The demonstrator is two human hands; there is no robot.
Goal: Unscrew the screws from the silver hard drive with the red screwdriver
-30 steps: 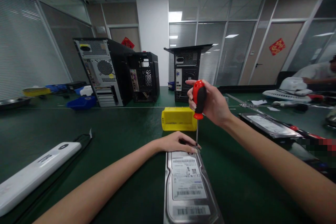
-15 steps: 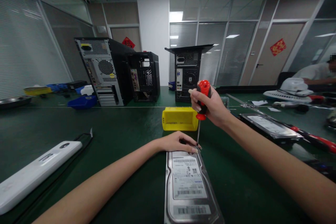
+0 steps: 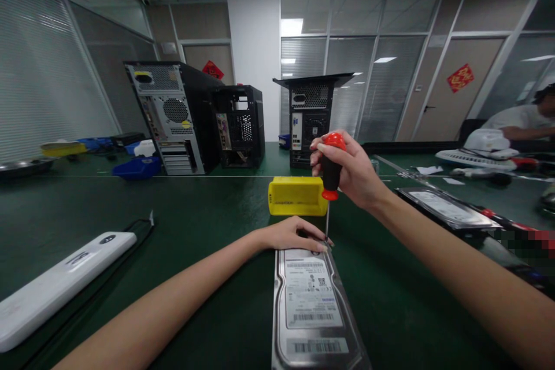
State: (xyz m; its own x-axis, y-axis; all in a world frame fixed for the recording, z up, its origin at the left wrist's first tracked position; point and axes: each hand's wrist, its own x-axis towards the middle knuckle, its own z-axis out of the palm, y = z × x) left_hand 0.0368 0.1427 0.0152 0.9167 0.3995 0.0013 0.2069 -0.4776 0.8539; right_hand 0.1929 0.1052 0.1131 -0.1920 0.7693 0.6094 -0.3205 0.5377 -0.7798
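Observation:
A silver hard drive (image 3: 315,329) with white labels lies flat on the green table, its near end running out of view at the bottom. My left hand (image 3: 291,235) grips its far end, thumb on the top face and fingers around the far edge. In my right hand (image 3: 358,170) is a red and black screwdriver (image 3: 332,176), held upright with the fingers wrapped round the handle. Its shaft points down to the drive's far right corner, beside my left fingertips. Whether the tip sits in a screw is too small to tell.
Just beyond the drive is a yellow bin (image 3: 274,202). Computer cases (image 3: 197,110) stand at the back. A white power strip (image 3: 71,277) lies on the left, a second hard drive (image 3: 446,208) on the right. A person (image 3: 520,121) sits at far right.
My right hand has turned the screwdriver handle, and its fingers have shifted around it. The shaft still points at the same corner. My left hand and the hard drive have stayed put.

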